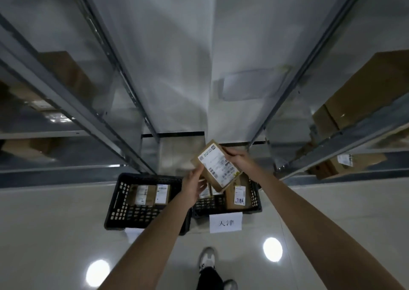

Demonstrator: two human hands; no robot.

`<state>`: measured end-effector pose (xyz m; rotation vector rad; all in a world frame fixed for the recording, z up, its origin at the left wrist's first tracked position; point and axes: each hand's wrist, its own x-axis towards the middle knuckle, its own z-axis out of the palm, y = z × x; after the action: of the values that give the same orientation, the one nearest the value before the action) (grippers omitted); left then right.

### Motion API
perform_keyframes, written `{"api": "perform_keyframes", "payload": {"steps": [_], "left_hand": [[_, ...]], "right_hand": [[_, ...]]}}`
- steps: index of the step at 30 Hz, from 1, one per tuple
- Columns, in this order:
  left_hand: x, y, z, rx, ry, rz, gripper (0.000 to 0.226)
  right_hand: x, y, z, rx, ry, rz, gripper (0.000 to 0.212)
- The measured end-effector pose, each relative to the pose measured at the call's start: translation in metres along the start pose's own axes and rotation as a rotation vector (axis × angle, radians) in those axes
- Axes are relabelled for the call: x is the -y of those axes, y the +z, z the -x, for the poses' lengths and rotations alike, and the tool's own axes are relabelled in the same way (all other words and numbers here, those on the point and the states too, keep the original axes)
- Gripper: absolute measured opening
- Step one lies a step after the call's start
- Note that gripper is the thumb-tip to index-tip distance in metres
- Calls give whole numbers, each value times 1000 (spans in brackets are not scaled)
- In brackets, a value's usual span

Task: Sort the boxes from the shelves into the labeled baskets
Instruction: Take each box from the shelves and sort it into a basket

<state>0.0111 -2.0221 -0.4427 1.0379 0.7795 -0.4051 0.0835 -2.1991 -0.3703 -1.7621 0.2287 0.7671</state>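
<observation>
A small brown cardboard box (215, 165) with a white shipping label facing me is held up between both hands, above the baskets. My right hand (238, 159) grips its far upper edge. My left hand (194, 184) holds its lower left side, fingers curled under it. Below on the floor stand two black slatted baskets: the left basket (117, 203) holds two labeled boxes (151, 193), and the right basket (255, 197) holds several, one marked with blue handwriting (240, 197). A white paper tag (225, 223) hangs on the right basket's front.
Grey metal shelf racks run along both sides of the aisle. Brown boxes sit on the right shelves (363, 95) and on the left shelves (66, 72). A white wall closes the far end. My shoe (207, 258) stands on the glossy tiled floor.
</observation>
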Motion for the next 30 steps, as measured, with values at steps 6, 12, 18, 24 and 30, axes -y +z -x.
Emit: {"api": "perform_keyframes", "payload": {"steps": [6,12,18,24,30], "left_hand": [[71,-3,-67,-80,-60,37,39],[173,-6,-133,-303,-23,240,34],[281,-18,-233,-460,-100,316,35],[343,-45,-341,-689,-156,121,28],[376,-57,-391,-488,-259,-335,21]], "right_hand": [[-65,-12,-87,129,-32,248,44],[-171,-2,-168,217,-58,520,42],[-310,22,-265,276,-75,608,42],[-423,50,-379,384,-113,714,41],[-489,61,-439,594,-162,900,36]]}}
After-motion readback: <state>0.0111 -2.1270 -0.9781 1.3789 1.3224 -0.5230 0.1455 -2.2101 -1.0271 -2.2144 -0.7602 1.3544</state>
